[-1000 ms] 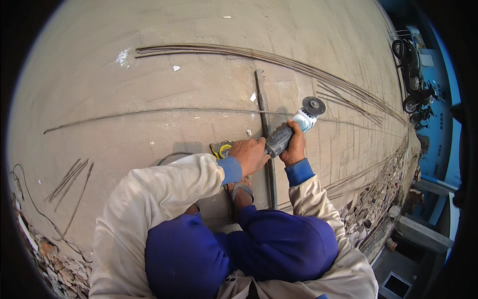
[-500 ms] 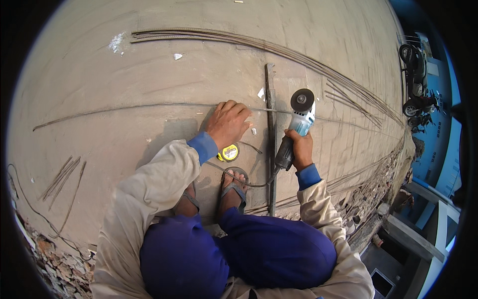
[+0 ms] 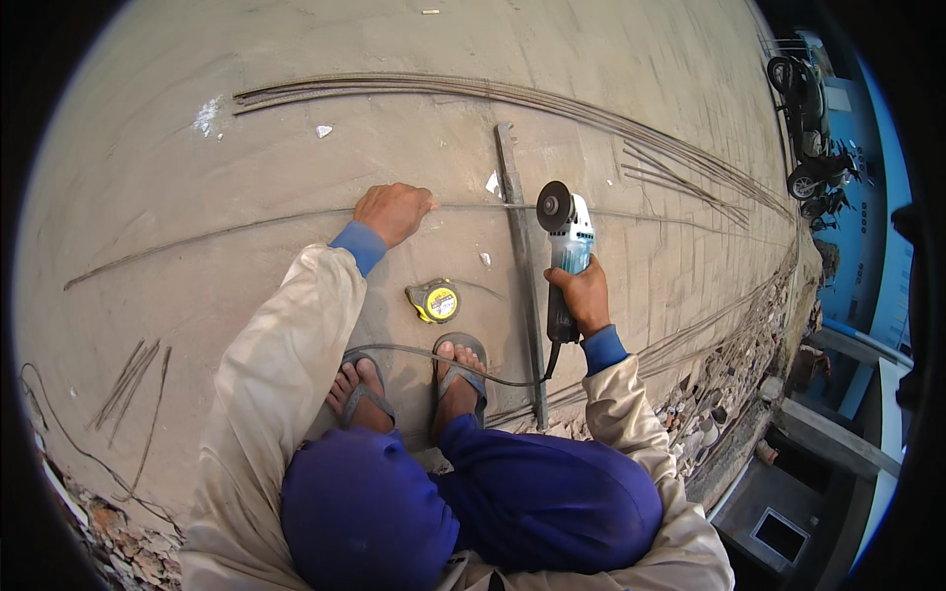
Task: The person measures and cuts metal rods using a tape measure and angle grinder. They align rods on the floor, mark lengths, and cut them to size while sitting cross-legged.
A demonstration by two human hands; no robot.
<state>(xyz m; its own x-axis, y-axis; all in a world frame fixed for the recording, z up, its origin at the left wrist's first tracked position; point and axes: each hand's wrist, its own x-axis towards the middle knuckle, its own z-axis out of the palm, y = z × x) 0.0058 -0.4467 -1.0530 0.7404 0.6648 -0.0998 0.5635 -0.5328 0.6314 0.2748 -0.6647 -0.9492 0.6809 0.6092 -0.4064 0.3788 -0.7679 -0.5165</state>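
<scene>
My left hand (image 3: 394,212) is closed around a long thin steel rebar (image 3: 217,229) that runs from the far left toward the right. In my right hand (image 3: 583,295) is an angle grinder (image 3: 572,246), gripped by its dark body, with its black disc (image 3: 556,206) up beside the rebar. Whether the disc touches the rebar I cannot tell. Under the rebar, left of the disc, lies a long metal bar (image 3: 520,246) pointing away from me. A yellow and black tape measure (image 3: 434,301) rests on the ground between my hands, close to my sandalled feet.
A bundle of long rebars (image 3: 414,85) lies farther off, with several shorter rods (image 3: 680,184) beside it. More short rods (image 3: 126,379) are at the left. The grinder's cord (image 3: 424,352) passes over my feet. Rubble (image 3: 709,424) borders the right, motorcycles (image 3: 810,128) beyond.
My left hand has moved left along the rebar and closed around it. My right hand has brought the grinder leftward, so its disc is now beside the rebar.
</scene>
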